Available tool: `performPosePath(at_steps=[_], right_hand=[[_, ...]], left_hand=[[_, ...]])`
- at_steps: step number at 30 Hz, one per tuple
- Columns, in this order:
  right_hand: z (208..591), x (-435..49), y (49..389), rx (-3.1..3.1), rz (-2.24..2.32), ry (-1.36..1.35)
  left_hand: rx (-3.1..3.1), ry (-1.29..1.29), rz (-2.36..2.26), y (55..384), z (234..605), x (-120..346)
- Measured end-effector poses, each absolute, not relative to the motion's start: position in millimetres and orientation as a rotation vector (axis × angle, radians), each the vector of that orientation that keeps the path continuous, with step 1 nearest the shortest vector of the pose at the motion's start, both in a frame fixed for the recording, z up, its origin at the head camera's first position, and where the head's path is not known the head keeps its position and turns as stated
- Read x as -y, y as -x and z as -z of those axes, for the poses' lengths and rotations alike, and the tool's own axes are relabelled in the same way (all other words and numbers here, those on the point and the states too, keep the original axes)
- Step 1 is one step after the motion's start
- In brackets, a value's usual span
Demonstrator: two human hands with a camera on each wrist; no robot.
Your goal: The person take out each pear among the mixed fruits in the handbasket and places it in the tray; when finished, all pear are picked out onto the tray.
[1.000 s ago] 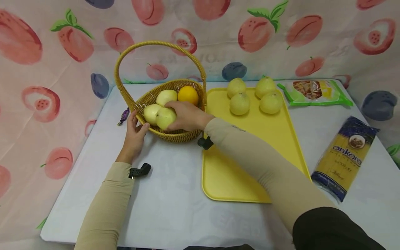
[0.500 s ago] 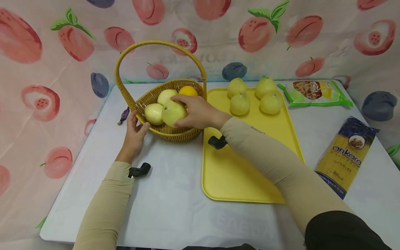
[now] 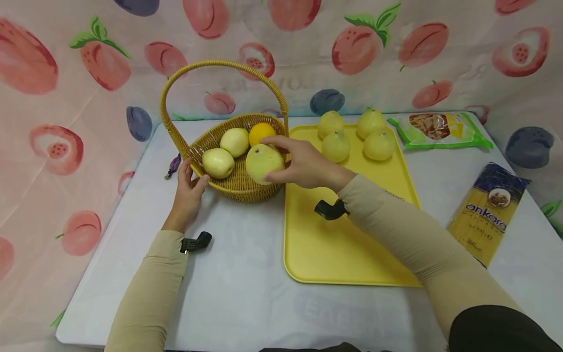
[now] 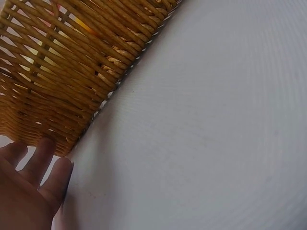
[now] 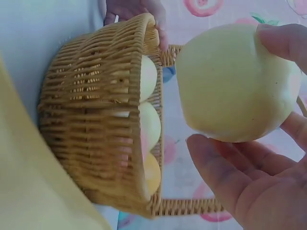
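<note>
My right hand [image 3: 308, 165] holds a pale yellow-green fruit [image 3: 264, 164], shaped like a small pomelo, over the right part of the wicker basket [image 3: 246, 193]. In the right wrist view, thumb and fingers lie on opposite sides of this fruit [image 5: 235, 84], apart from the basket wall [image 5: 96, 91]. Two paler round fruits [image 3: 218, 163] and an orange [image 3: 261, 133] sit in the basket. At the basket's left end my left hand [image 3: 184, 203] grips it near the handle's foot, thumb at the rim. Close up, the left fingers [image 4: 41, 158] touch the woven wall.
A yellow tray [image 3: 334, 254] right of the basket carries several yellow-green fruits [image 3: 336, 146] at its back. Farther right lie a green snack packet [image 3: 440, 131] and an ankara pasta packet [image 3: 488, 215]. A purple wrapped candy [image 3: 173, 166] is left of the basket. Its tall handle [image 3: 222, 63] arches above.
My right hand has lifted the pale yellow-green fruit from among the others in the basket and moved it rightward. The orange is more visible. My left hand stays at the basket.
</note>
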State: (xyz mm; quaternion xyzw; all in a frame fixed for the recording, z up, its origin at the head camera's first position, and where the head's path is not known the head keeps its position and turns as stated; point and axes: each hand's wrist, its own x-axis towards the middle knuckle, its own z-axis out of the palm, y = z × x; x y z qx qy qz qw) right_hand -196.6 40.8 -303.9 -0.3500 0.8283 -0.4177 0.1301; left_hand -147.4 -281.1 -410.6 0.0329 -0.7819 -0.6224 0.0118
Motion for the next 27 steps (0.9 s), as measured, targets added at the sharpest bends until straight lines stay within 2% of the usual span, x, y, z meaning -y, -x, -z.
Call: performPosePath(at_steps=[9,27], right_hand=[[311.7,-77.1,190.1,-2.391,1.333,0.91],[329.0,-154.1,180.1,-2.535,1.254,0.634]], left_hand=[[2.431,-0.081,1.933,149.8,413.6,282.8],[2.438,-0.079,1.933,150.0,414.1,282.8]])
